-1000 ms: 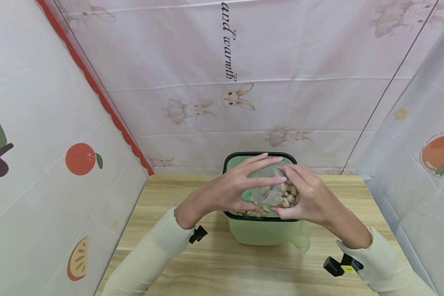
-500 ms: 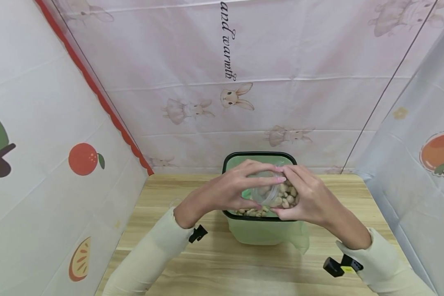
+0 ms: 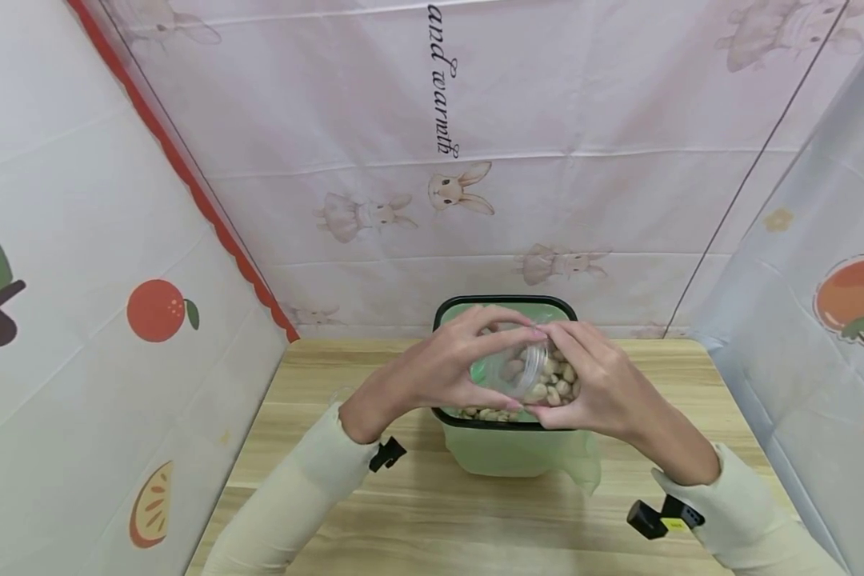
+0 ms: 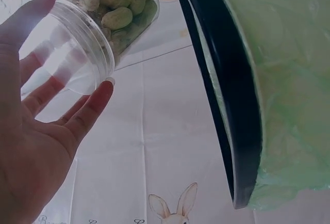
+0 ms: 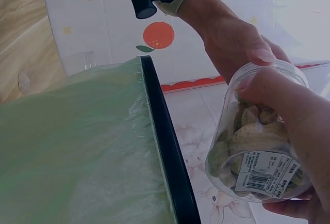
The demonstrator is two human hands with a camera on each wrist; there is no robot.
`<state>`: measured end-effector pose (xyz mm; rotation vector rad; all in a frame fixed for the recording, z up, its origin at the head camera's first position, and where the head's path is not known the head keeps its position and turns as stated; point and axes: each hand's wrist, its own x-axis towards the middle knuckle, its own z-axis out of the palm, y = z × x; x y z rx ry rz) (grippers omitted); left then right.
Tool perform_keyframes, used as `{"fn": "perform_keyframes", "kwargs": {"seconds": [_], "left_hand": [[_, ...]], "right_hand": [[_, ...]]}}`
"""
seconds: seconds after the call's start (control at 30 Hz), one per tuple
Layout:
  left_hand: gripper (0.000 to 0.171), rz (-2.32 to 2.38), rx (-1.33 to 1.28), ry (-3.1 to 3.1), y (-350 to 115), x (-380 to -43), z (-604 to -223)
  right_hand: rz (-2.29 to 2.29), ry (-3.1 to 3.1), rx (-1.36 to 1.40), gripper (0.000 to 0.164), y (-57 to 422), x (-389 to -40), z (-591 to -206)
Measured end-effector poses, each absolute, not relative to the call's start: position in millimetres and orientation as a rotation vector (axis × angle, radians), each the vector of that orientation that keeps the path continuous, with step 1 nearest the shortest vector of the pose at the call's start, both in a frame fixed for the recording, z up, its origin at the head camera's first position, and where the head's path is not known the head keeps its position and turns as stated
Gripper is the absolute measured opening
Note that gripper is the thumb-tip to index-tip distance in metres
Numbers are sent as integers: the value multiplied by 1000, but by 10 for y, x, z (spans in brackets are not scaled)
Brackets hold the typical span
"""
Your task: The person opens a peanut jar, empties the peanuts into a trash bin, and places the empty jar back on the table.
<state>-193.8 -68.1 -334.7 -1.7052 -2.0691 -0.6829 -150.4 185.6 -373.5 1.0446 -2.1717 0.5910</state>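
A clear plastic jar (image 3: 553, 386) of unshelled peanuts lies tilted on its side above the green-lined bin (image 3: 504, 474). My right hand (image 3: 605, 380) grips its peanut-filled body; a printed label (image 5: 265, 175) shows on the base in the right wrist view. At the mouth end, my left hand (image 3: 450, 364) curls thumb and fingers around the clear ridged rim (image 4: 98, 41). Whether a separate clear lid sits there, I cannot tell. Loose peanuts (image 3: 486, 414) lie inside the bin near its front rim.
The bin's black rim (image 5: 165, 146) stands just beneath the hands, and green bag film hangs over its side. A clear empty-looking container (image 5: 51, 74) lies on the wooden table (image 3: 374, 512). Printed cloth walls (image 3: 374, 296) close in the back and sides.
My left fingers, spread across the jar's mouth earlier, have drawn in and shifted around its rim. The right hand holds the jar in nearly the same place.
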Motion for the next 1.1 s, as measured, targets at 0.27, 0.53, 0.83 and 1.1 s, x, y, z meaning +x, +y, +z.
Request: {"fn": "perform_keyframes", "kwargs": {"seconds": [0.27,0.53,0.83,1.1], "left_hand": [[82,-701,-1620,-2085,-729,-1924,-3337],[77,-759,-1560,-2090,-796,-1933,-3341],[74,-817,-1492,-2152,-901,-1929,-3412],[72,-820,-1455,-2164,-1016,-1925,-3447]], "right_hand": [[610,-2138,1046,83,1845,-1518,-3727],[639,-2130,1026,85,1832,-1521,-3731],[751,-2200,986,89,1859,-1504,-3757],[784,-2196,950,86,1913,-1507,-3790]]}}
